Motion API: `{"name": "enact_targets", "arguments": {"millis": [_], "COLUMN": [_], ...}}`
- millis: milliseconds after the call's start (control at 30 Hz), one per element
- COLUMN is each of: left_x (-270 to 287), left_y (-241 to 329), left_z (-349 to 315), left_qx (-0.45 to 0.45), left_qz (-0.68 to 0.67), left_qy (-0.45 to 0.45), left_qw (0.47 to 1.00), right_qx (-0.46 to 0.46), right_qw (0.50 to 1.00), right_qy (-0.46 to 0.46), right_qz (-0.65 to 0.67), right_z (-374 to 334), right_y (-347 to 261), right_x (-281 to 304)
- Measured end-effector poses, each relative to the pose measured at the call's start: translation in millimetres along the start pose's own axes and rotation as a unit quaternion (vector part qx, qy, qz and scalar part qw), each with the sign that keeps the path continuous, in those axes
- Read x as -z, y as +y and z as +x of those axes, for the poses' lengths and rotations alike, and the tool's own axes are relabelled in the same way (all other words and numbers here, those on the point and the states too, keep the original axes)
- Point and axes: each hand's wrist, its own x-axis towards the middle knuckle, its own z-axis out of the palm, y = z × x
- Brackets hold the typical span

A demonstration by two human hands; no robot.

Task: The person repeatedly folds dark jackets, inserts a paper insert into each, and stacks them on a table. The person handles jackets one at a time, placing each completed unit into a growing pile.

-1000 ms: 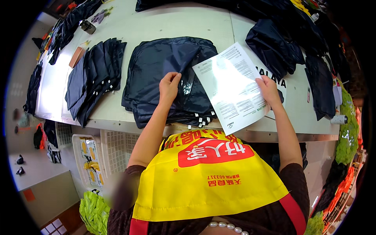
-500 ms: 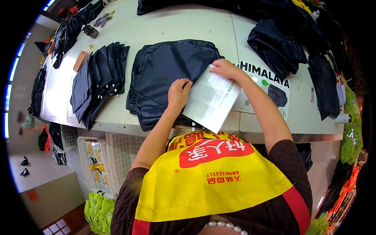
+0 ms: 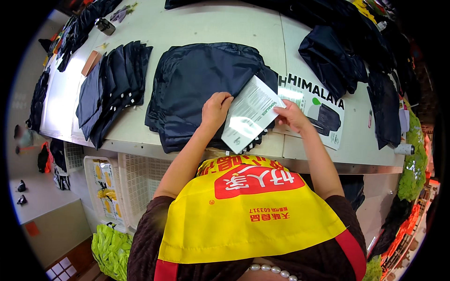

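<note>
A white printed leaflet (image 3: 251, 114) lies slanted over the right part of a stack of folded dark navy fabric pieces (image 3: 187, 89). My right hand (image 3: 291, 116) pinches the leaflet's right corner, thumb on top. At the leaflet's left edge, my left hand (image 3: 216, 111) rests on the stack with its fingers curled closed; whether they grip the leaflet or the navy fabric is hidden. Just right of the stack, white printed sheets (image 3: 328, 112) with a dark garment pictured lie on the table, partly under my right hand and forearm.
Overlapping folded navy pieces (image 3: 112, 89) with white tags lie at the left of the pale table (image 3: 215, 23). A crumpled navy bundle (image 3: 328, 56) sits at the back right. White plastic crates (image 3: 140, 182) stand below the front edge. A thread spool (image 3: 404, 149) is far right.
My right hand has moved from the leaflet's upper edge down to its right corner. The leaflet is turned and tilted a little. My left hand stays at its left edge.
</note>
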Motion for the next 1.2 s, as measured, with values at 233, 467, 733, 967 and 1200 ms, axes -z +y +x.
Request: {"name": "enact_targets", "arguments": {"millis": [233, 467, 733, 967, 1200], "left_x": [12.3, 9.4, -3.1, 3.3, -16.8], "left_y": [8.2, -11.5, -21.9, -18.7, -2.0], "left_z": [0.5, 5.2, 3.7, 6.0, 9.6], "left_qx": [-0.067, -0.008, -0.104, -0.089, -0.044], "left_qz": [0.009, -0.060, -0.088, -0.006, 0.160], "left_qy": [-0.099, -0.115, -0.186, -0.250, -0.180], "left_qw": [0.993, 0.991, 0.973, 0.964, 0.970], "right_qx": [0.040, 0.106, 0.155, 0.150, 0.277], "right_qw": [0.959, 0.973, 0.934, 0.661, 0.687], "right_qy": [0.020, 0.097, -0.092, -0.127, -0.259], "right_qz": [-0.281, -0.180, -0.309, -0.725, -0.620], "right_z": [9.5, 70.4, 56.0, -0.8, -51.3], "right_y": [-49.6, -36.8, -10.7, -46.1, -71.2], "right_x": [-4.3, -46.6, -49.8, -71.7, -54.0]}}
